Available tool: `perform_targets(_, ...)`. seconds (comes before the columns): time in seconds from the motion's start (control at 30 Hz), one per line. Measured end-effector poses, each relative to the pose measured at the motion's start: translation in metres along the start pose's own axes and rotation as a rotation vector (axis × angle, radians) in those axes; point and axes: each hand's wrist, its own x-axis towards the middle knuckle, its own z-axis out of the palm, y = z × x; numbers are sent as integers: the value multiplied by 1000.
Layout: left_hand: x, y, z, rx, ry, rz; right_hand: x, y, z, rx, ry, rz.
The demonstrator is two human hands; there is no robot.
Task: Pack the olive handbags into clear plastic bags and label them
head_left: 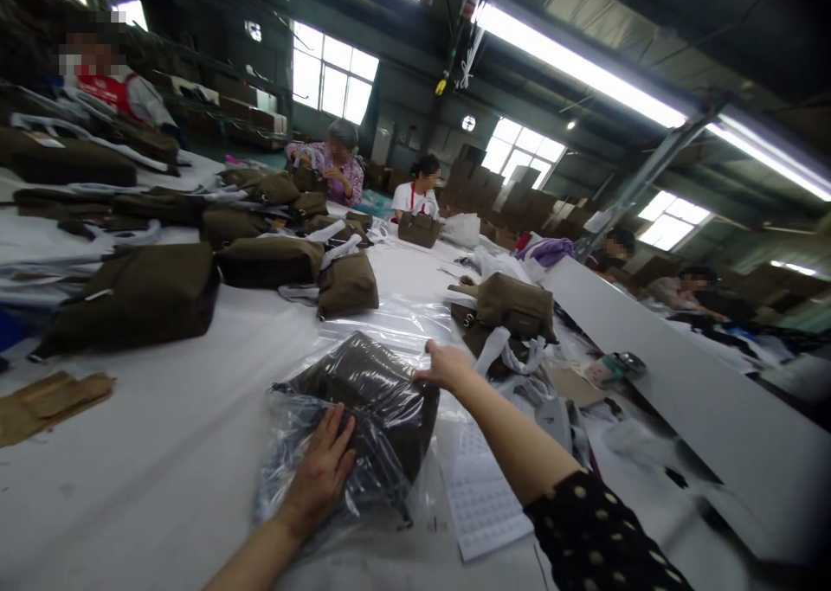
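A dark olive bag [370,366] lies on the white table [162,435] inside clear plastic wrapping [282,452]. My left hand [323,468] rests on the near left part of the plastic, its fingers spread over the bag. At the bag's right edge is my right hand [446,368], its thumb and fingers closed on the plastic, which stretches out flat beyond the bag. Printed white sheets [484,504] lie to the right of the bag, under my right forearm.
Several olive bags [156,292] with white-wrapped straps cover the table at left and back. More bags [512,305] sit at right, beside a raised white panel [681,401]. Brown paper [52,405] lies at left. Several people [415,197] are around the table and beyond.
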Motion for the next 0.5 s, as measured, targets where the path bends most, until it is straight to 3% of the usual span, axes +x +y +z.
perform_targets(0.1, 3, -17, -40, -17, 190, -222, -41, 44, 15, 291, 121, 57)
perform_targets(0.17, 7, -36, -67, -107, 276, -586, -70, 57, 40, 580, 169, 110)
perform_targets(0.2, 10, -44, -77, -193, 253, -782, -82, 59, 55, 692, 154, 132)
perform_targets(0.27, 19, -54, -87, -402, 102, -1051, -99, 56, 87, 823, 64, 123)
perform_targets(0.3, 25, -54, -88, -529, -4, -1117, -102, 53, 102, 872, 19, 97)
perform_targets(0.4, 45, -39, -82, -948, -299, -1227, -99, 48, 137, 967, -47, 46)
perform_targets(0.5, 63, -12, -73, -1217, -484, -1270, -91, 56, 143, 966, -53, 114)
